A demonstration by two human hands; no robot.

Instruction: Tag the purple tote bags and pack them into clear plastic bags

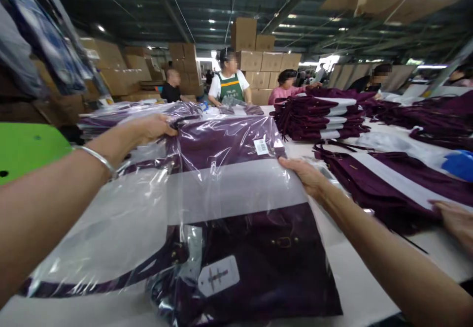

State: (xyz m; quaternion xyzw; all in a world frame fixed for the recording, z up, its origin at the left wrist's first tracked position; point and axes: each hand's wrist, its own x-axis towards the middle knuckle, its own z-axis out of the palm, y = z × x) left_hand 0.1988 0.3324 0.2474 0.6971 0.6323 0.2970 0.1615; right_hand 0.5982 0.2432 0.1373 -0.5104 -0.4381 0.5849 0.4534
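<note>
A dark purple bag lies inside a clear plastic sleeve, with a white band across its middle. Near its front is a white hang tag, and a small barcode label sits toward its far edge. My left hand pinches the far left corner of the sleeve, beside a dark strap. On the right edge, my right hand grips the bagged item between thumb and fingers. A purple strap curves out to the left under the plastic.
Stacked purple bags stand behind on the white table. Wrapped bags are piled at the far left. Another person's hand touches a purple bag at right. People stand beyond the table, before cartons.
</note>
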